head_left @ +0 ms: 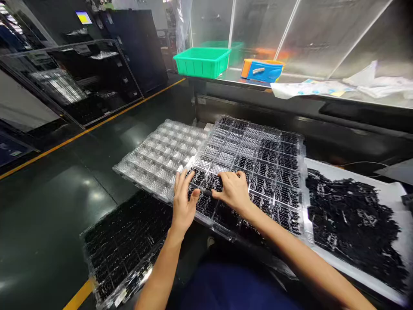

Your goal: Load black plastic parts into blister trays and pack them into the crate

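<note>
A clear plastic tray (230,147) with a grid of compartments lies in front of me. Small thin black parts (288,176) fill its right columns and several near compartments; some upper middle ones show bare patterned bottoms. My left hand (184,202) rests at the tray's left near edge, fingers stretched and thumb apart, with nothing visible in it. Over a neighbouring compartment, my right hand (235,191) is bent, its thumb and fingers closed round a cluster of the black parts. Its fingertips partly hide what they grip.
Left of it lies another clear tray (161,148) without black parts. A loose black pile (355,224) covers a white surface at right. A filled tray (125,245) sits low at left. A green bin (202,62) and a blue bin (265,71) stand on the back shelf.
</note>
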A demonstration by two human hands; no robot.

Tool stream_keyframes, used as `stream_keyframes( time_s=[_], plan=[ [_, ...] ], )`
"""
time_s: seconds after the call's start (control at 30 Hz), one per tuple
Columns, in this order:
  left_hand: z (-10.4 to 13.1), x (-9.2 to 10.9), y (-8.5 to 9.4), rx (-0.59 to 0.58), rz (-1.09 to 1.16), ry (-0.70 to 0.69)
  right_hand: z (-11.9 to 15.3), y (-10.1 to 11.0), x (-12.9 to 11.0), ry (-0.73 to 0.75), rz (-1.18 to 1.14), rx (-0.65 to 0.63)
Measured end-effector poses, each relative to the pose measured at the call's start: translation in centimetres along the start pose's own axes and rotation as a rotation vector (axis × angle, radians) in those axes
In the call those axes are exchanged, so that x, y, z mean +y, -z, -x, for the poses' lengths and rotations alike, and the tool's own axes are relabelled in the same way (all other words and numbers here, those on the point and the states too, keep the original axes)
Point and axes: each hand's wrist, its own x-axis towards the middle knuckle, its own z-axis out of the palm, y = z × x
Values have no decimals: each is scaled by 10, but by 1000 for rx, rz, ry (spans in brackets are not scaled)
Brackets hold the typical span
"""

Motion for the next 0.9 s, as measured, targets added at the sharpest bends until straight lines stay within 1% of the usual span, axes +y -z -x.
stream_keyframes(
  time_s=[0.07,0.1,0.17,0.23,0.33,0.47,0.57,0.67,0.73,0.8,0.87,0.9],
  plan=[
    [-10,1,-7,-205,-121,-95,-2,-3,-5,-4,11,5],
    [-14,1,-10,-288,-175,-138,-2,-5,-7,-4,15,5],
    [-20,1,-15,-429,-278,-219,0,-7,-10,-3,19,2],
    [-22,-1,-19,-499,-356,-284,4,-10,-11,-3,19,-6],
    [-23,-7,-18,-528,-411,-343,11,-16,-13,10,9,-34],
    [-26,-13,-13,-570,-473,-377,15,-28,-12,76,-36,-119],
    [-30,-13,-11,-582,-518,-379,12,-38,-9,107,-90,-175],
    [-33,-9,-11,-605,-556,-392,8,-43,-9,123,-147,-190],
    [-33,-8,-10,-628,-579,-412,7,-38,-11,125,-183,-183],
    [-34,-9,-9,-640,-610,-421,11,-24,-8,113,-212,-163],
    [-36,-12,-8,-610,-628,-435,24,-2,8,114,-249,-85],
    [-38,-14,-8,-572,-617,-452,34,10,21,114,-277,-18]
  ],
)
